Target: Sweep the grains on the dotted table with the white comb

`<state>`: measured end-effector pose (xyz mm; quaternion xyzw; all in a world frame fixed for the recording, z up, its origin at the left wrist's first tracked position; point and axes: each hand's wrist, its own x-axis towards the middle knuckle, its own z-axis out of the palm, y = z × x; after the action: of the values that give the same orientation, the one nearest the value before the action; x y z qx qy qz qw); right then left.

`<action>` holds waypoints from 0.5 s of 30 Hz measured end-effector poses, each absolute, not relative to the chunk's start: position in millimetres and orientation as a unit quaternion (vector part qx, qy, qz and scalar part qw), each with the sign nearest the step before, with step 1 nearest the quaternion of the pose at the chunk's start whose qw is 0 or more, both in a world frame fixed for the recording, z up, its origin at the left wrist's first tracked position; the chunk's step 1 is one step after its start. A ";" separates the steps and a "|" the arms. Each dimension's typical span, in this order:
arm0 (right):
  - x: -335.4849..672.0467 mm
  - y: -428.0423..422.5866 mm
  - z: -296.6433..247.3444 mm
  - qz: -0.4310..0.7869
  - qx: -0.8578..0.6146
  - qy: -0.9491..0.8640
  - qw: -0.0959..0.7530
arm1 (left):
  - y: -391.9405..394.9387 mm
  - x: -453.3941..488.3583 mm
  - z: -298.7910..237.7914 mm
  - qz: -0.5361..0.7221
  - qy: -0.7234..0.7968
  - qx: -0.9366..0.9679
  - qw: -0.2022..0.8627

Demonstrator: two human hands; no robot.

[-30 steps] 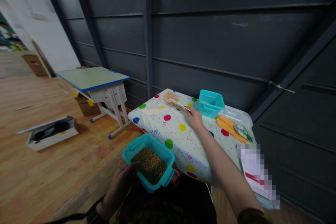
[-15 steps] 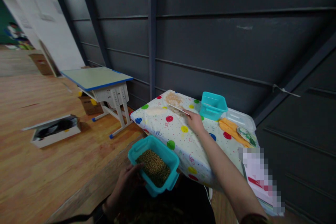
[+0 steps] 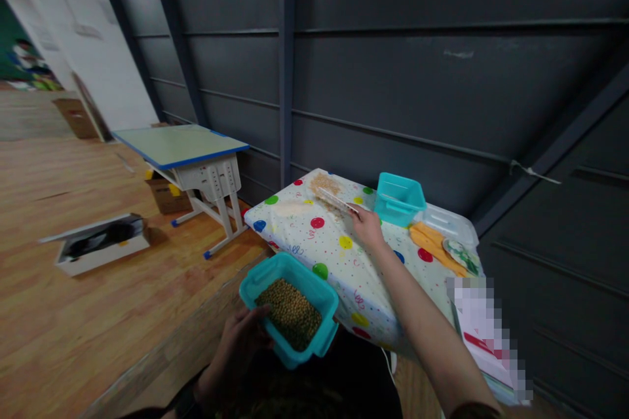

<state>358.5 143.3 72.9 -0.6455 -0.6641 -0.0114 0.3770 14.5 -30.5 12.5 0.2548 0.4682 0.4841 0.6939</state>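
My left hand [image 3: 246, 339] grips a teal plastic tub [image 3: 289, 307] of greenish-brown beans, held off the near edge of a table with a polka-dot cloth [image 3: 314, 242]. My right hand [image 3: 366, 227] reaches across that table and pinches a thin flat card [image 3: 337, 200], its far edge down against a pile of pale tan grains [image 3: 324, 182] at the table's back left. An empty teal tub [image 3: 398, 196] stands just right of my right hand.
A clear lid [image 3: 449, 222], an orange cloth [image 3: 435, 243] and a patterned plate [image 3: 459, 254] lie at the right of the table. A booklet [image 3: 484, 334] sits at its near right corner. A blue-edged desk [image 3: 184, 147] and an open box [image 3: 98, 250] stand on the wooden floor, left.
My right hand shifted the card a little at the grain pile, lifting it from flat to tilted. The bean tub drifted slightly right and lower.
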 end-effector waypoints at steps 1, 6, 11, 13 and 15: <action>358.4 143.3 73.0 -0.014 -0.644 -0.664 0.380 | -30.3 15.6 13.1 0.488 0.471 0.250 0.691; 357.2 144.0 69.9 -0.011 -0.631 -0.691 0.352 | -26.8 19.5 11.3 0.500 0.471 0.230 0.690; 358.0 145.4 68.7 -0.024 -0.636 -0.689 0.347 | -29.9 18.0 14.8 0.495 0.474 0.243 0.687; 358.4 145.2 69.0 -0.028 -0.636 -0.691 0.344 | -32.0 16.9 15.0 0.491 0.469 0.247 0.691; 357.9 144.3 69.2 -0.028 -0.636 -0.692 0.339 | -32.6 16.6 12.7 0.491 0.465 0.246 0.694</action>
<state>357.9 144.3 69.2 -0.6363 -0.6924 -0.0284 0.3390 16.6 -32.6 12.7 0.2462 0.4654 0.4908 0.6942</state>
